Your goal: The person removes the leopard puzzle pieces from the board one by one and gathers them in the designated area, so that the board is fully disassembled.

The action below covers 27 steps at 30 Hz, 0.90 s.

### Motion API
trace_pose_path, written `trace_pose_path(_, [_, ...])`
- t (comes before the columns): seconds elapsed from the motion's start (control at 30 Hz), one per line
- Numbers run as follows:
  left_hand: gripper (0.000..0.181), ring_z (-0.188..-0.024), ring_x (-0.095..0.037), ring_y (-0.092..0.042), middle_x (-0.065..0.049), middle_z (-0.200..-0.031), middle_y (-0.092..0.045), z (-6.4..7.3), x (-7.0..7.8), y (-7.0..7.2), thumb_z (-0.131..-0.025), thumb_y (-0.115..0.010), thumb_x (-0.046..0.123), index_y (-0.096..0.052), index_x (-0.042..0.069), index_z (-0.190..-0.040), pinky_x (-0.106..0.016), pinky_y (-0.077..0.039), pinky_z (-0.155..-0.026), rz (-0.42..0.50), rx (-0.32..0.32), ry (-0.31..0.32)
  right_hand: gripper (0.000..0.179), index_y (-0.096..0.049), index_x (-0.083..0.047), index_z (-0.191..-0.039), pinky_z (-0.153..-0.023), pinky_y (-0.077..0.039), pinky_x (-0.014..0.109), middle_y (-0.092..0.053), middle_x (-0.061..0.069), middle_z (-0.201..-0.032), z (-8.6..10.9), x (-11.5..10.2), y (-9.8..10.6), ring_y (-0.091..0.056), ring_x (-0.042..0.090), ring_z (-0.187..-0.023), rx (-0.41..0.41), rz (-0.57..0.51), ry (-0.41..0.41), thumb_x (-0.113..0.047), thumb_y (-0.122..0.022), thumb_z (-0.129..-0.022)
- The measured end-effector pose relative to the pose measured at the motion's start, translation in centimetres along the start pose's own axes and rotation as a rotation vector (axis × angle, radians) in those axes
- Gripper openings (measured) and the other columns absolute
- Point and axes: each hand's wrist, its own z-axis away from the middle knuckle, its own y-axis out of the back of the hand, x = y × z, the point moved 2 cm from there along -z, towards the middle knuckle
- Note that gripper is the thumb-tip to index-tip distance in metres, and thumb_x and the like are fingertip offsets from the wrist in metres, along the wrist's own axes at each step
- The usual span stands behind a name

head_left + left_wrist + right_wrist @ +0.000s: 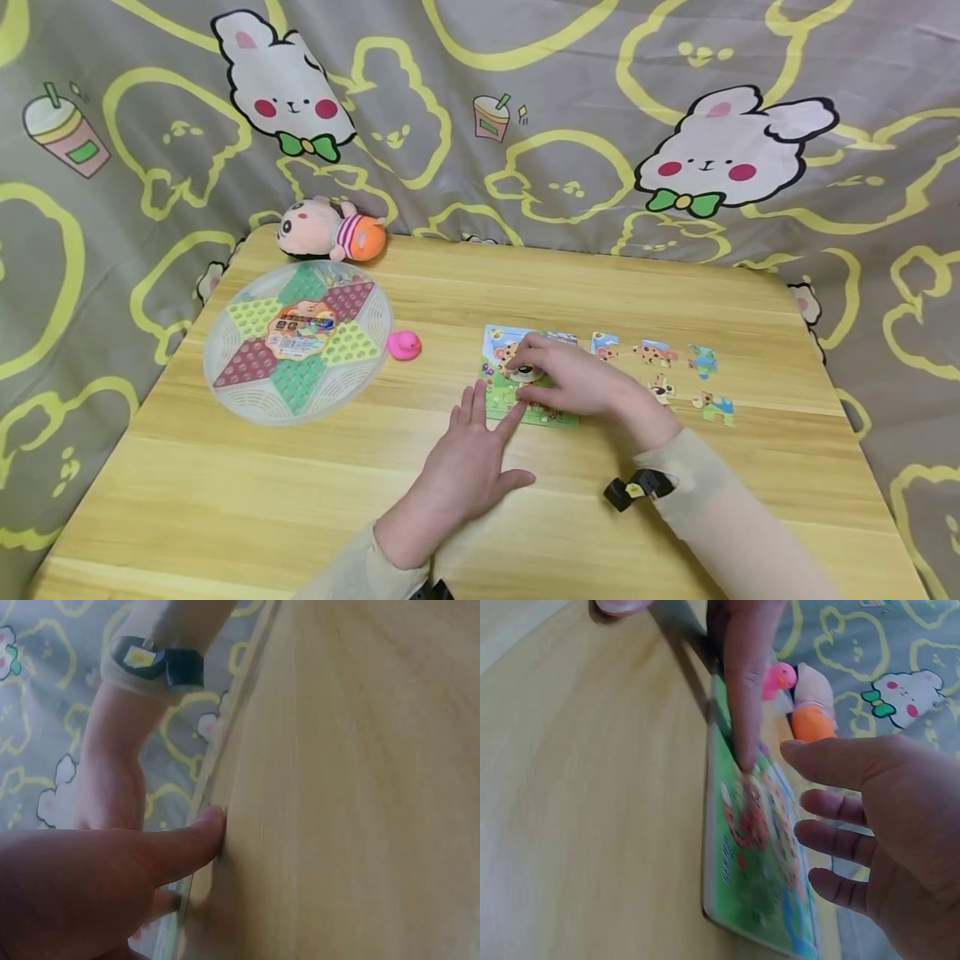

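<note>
A jigsaw puzzle board (495,404) with a cartoon animal on a green and blue ground lies on the table. My left hand (467,467) rests at its lower left, fingers stretched. Its index fingertip (744,759) presses on the picture. Over the board is my right hand (576,379), thumb and fingers apart and bent a little, with nothing seen between them in the right wrist view. It hides part of the picture in the head view. Loose puzzle pieces lie to the right, among them a blue-green piece (703,362) and an orange-spotted piece (655,352).
A round Chinese checkers board (352,375) lies at the left on the wooden table (300,492). Beside it sits a pink rubber duck (405,345). Behind, a plush doll (333,231) lies on its side against the patterned curtain (555,92).
</note>
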Motion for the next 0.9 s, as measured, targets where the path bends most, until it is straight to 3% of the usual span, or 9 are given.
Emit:
trace_pose_path(0.27, [0.092, -0.152, -0.056, -0.024, -0.043, -0.161, -0.024, 0.0, 0.1, -0.1, -0.094, -0.063, 0.072, -0.039, 0.02, -0.166, -0.059, -0.037, -0.119, -0.027, 0.011, -0.011, 0.04, -0.073, -0.009, -0.128, -0.08, -0.053, 0.033, -0.06, -0.001, -0.114, -1.6, 0.1, -1.5, -0.056, 0.013, -0.084, -0.015, 0.059, -0.029, -0.032, -0.081, -0.097])
trace_pose_path(0.5, [0.092, -0.152, -0.053, -0.027, -0.042, -0.161, -0.025, 0.1, -0.1, 0.0, -0.094, -0.062, 0.074, -0.039, 0.023, -0.166, -0.056, -0.038, -0.119, -0.057, 0.015, -0.004, 0.037, -0.074, -0.009, -0.118, -0.078, -0.051, 0.034, -0.06, -0.001, -0.108, -2.2, -0.1, -1.8, -0.055, 0.016, -0.084, 0.013, 0.025, -0.087, -0.03, -0.088, -0.091])
trace_pose_path(0.73, [0.093, -0.152, -0.05, -0.031, -0.04, -0.163, -0.023, -0.1, -0.1, 0.1, -0.092, -0.06, 0.078, -0.039, 0.026, -0.166, -0.053, -0.041, -0.117, -0.094, -0.022, 0.018, 0.033, -0.072, -0.01, -0.113, -0.077, -0.05, 0.035, -0.06, -0.001, -0.101, -2.5, -0.3, -1.8, -0.054, 0.015, -0.083, 0.001, 0.04, -0.095, -0.028, -0.088, -0.091])
trace_pose_path(0.9, [0.092, -0.152, -0.049, -0.03, -0.04, -0.163, -0.022, -0.2, -0.1, 0.2, -0.093, -0.06, 0.077, -0.037, 0.027, -0.167, -0.053, -0.041, -0.118, -0.083, -0.03, 0.025, 0.033, -0.067, -0.01, -0.111, -0.075, -0.051, 0.034, -0.06, 0.0, -0.093, -2.5, -0.5, -1.8, -0.054, 0.015, -0.08, 0.003, -0.02, -0.112, -0.025, -0.088, -0.09])
